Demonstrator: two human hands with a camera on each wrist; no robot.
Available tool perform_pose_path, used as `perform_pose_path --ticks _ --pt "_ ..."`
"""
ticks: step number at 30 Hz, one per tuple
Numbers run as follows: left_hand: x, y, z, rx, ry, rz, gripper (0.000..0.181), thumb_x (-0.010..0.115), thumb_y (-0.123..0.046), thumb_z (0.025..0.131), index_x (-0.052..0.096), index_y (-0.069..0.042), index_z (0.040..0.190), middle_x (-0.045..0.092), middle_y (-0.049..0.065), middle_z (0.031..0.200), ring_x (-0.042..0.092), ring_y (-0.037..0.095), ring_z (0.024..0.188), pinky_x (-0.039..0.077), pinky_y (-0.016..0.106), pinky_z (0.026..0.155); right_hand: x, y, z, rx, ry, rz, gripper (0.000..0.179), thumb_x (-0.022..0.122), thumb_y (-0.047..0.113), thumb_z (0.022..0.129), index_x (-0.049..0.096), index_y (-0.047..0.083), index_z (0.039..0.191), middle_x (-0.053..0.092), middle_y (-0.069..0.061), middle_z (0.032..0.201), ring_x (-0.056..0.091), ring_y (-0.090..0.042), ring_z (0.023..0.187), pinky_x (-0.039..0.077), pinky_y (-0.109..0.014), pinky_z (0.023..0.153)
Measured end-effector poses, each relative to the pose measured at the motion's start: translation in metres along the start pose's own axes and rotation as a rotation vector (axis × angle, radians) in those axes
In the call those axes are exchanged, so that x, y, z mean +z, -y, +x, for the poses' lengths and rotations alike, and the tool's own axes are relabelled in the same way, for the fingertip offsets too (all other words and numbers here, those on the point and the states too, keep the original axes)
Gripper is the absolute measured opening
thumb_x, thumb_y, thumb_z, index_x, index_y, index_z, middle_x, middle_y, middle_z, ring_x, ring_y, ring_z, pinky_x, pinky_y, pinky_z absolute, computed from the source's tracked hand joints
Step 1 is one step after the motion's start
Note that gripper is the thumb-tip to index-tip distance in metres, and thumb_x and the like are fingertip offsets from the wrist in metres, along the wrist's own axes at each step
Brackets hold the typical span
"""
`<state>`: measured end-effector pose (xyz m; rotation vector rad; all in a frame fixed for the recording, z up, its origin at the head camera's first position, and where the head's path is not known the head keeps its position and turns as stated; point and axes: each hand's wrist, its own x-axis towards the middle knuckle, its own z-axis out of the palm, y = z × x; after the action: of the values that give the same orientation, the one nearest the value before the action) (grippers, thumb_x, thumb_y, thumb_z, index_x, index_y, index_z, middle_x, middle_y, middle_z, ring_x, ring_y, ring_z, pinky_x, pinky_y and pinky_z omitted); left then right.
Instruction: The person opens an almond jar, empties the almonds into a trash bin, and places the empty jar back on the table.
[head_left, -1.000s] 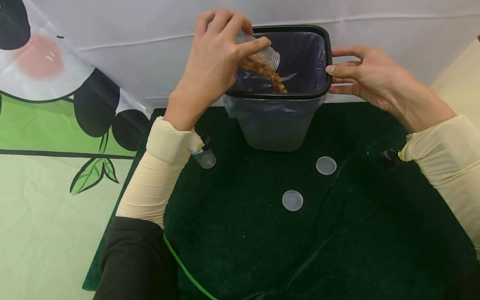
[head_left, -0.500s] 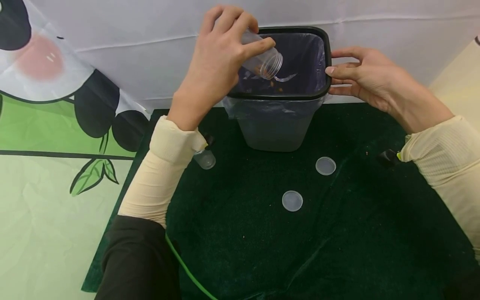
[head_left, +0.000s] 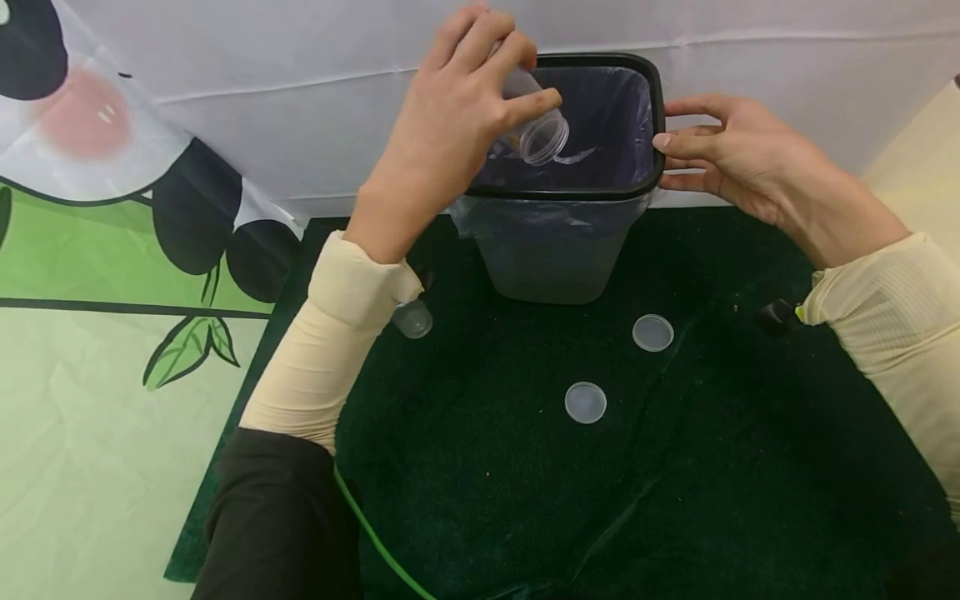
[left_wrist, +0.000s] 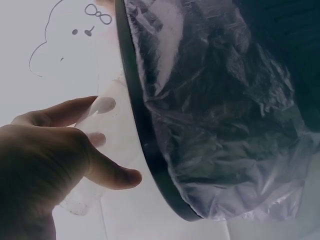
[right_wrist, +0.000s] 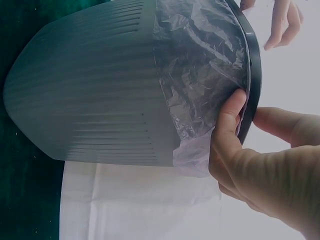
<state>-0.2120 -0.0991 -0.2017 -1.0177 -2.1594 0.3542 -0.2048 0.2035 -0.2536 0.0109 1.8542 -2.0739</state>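
In the head view my left hand point(head_left: 468, 108) grips a clear plastic jar point(head_left: 543, 140), tipped with its threaded mouth down over the trash can point(head_left: 551, 254). A few brown bits show inside the jar near its neck. The left wrist view has thumb and fingers round the jar point(left_wrist: 112, 120), beside the can's dark rim point(left_wrist: 145, 125). My right hand point(head_left: 750, 154) pinches the can's right rim, thumb on one side and fingers on the other, as the right wrist view also shows. A translucent bag point(right_wrist: 200, 65) lines the can and folds over its rim.
A second clear jar point(head_left: 413, 319) stands on the dark green cloth point(head_left: 487, 517), partly behind my left sleeve. Two round lids point(head_left: 585, 402) lie in front of the can. A white sheet point(head_left: 787, 50) hangs behind, and a green cord point(head_left: 375, 542) runs by my left arm.
Brown bits poured from the jar into the can, leaving it nearly emptied. My left hand has shifted slightly right with the jar. The right hand stays at the rim.
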Motion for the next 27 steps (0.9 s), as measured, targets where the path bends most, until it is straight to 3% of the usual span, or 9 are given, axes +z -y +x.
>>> perform_pose_path --ticks 5,8,17,21,27 --pt "0.0022 -0.0048 -0.0006 0.096 0.134 0.048 0.049 0.043 0.001 0.101 0.063 -0.031 0.132 0.055 0.007 0.138 0.040 0.026 0.140 0.017 0.039 0.126 0.0002 0.0000 -0.0005 -0.007 0.002 -0.004 0.083 0.070 0.015 0.089 0.022 0.021 0.156 0.046 -0.007 0.128 0.061 -0.020 0.104 0.059 -0.028 0.073" --pt "0.0046 -0.0071 -0.0006 0.120 0.185 0.050 0.050 0.048 0.004 0.098 0.063 -0.030 0.132 0.054 0.008 0.140 0.037 0.027 0.143 0.015 0.040 0.126 0.0016 -0.0002 -0.0007 -0.008 -0.005 -0.019 0.084 0.073 0.017 0.087 0.023 0.021 0.156 0.046 -0.007 0.128 0.060 -0.020 0.105 0.059 -0.027 0.074" --pt "0.0055 -0.0086 0.0005 0.152 0.125 0.100 0.046 0.048 0.003 0.099 0.066 -0.027 0.129 0.056 0.008 0.136 0.040 0.026 0.139 0.017 0.038 0.126 -0.0004 -0.0009 -0.0008 -0.018 0.000 0.004 0.082 0.072 0.015 0.088 0.024 0.020 0.155 0.046 -0.008 0.128 0.061 -0.019 0.102 0.059 -0.028 0.074" --pt "0.0066 -0.0085 -0.0005 0.162 0.147 0.097 0.042 0.052 0.000 0.098 0.067 -0.025 0.128 0.058 0.009 0.132 0.041 0.027 0.137 0.018 0.038 0.125 -0.0001 -0.0011 -0.0002 -0.021 0.002 -0.002 0.083 0.072 0.016 0.088 0.023 0.020 0.155 0.046 -0.008 0.128 0.061 -0.020 0.103 0.059 -0.027 0.074" --pt "0.0055 -0.0053 -0.0046 0.085 0.187 0.011 0.044 0.051 0.001 0.098 0.065 -0.025 0.131 0.054 0.010 0.134 0.041 0.029 0.134 0.018 0.039 0.125 0.0028 -0.0013 0.0000 -0.015 0.005 0.004 0.084 0.073 0.016 0.087 0.025 0.020 0.155 0.047 -0.008 0.128 0.061 -0.020 0.103 0.059 -0.027 0.074"
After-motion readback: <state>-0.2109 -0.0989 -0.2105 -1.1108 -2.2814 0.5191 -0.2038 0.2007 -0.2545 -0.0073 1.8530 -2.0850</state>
